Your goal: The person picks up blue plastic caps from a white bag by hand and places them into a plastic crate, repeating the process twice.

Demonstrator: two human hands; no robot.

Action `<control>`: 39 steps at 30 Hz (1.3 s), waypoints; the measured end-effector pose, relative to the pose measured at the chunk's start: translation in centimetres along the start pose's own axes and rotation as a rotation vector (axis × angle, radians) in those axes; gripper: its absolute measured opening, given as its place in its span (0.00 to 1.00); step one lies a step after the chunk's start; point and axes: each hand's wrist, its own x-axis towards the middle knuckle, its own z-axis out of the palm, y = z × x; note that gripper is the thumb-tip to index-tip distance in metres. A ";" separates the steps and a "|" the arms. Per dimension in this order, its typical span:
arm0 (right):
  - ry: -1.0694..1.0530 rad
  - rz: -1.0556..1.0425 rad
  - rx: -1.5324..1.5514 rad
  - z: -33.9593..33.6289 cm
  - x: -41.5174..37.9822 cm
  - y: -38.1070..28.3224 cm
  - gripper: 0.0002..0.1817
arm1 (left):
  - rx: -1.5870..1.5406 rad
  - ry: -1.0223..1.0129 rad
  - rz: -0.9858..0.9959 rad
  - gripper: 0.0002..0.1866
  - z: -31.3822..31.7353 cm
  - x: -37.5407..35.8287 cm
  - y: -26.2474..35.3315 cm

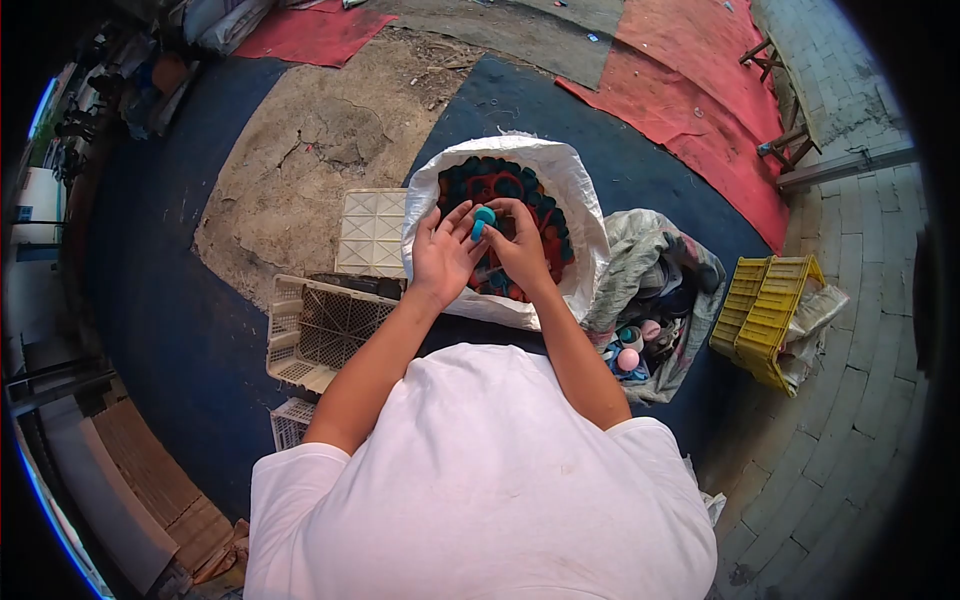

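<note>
A large white sack (585, 200) stands open in front of me, with many dark teal and red plastic pieces (510, 185) inside. Both hands are above its mouth. My left hand (446, 253) is palm up with its fingers curled up around a small teal piece (484, 216), which looks like a cap with a loop hanging from it. My right hand (522, 250) reaches in from the other side, its thumb and index finger at the same teal piece. Fingers partly cover the piece.
Left of the sack lie a cream crate (330, 325) and a pale lattice panel (372, 232). At its right, a grey sack (622, 245) holds mixed items, including a pink ball (628, 359). Farther right stands a yellow crate (765, 310) beside a block wall (860, 330).
</note>
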 end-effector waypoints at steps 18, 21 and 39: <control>0.039 0.076 0.061 -1.3 -0.3 -2.7 0.13 | -0.113 0.046 -0.111 0.25 0.1 0.4 0.1; -0.040 0.016 0.017 -1.3 -0.4 -3.6 0.12 | -0.176 0.050 -0.119 0.28 0.4 -0.1 0.0; -0.283 -0.341 -0.284 0.2 -1.6 -8.0 0.14 | -0.246 -0.015 -0.134 0.30 -0.3 -0.9 -0.3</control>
